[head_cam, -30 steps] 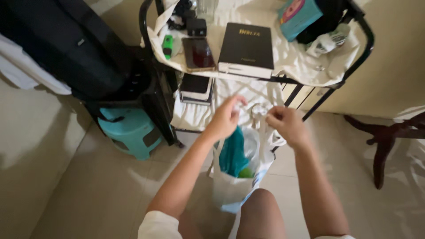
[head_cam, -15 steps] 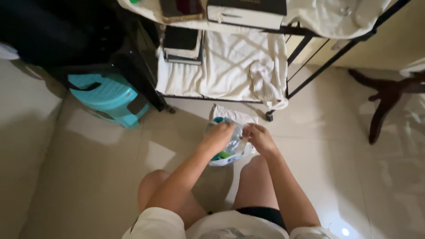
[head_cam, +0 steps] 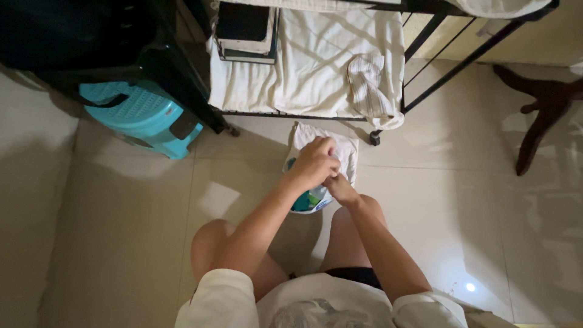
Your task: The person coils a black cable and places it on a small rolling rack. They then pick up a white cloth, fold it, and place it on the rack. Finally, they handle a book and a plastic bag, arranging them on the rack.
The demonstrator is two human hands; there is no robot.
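Note:
A white plastic bag (head_cam: 346,149) stands on the tiled floor between my knees, with teal and green things showing inside at its near edge. My left hand (head_cam: 314,161) is closed on the bunched top of the bag. My right hand (head_cam: 340,189) sits just below and behind it, fingers pinched on the bag's plastic; most of that hand is hidden by the left one. Both forearms reach down from my white sleeves.
A black metal rack (head_cam: 425,36) with a white cloth (head_cam: 310,67) on its lower shelf stands just beyond the bag, holding stacked books (head_cam: 246,33). A teal plastic stool (head_cam: 143,115) sits left, a dark wooden furniture leg (head_cam: 537,115) right.
The bag has gone down from knee height to the floor. My hands have come together over its top, the left now covering the right. The view has tilted down, losing the rack's top shelf.

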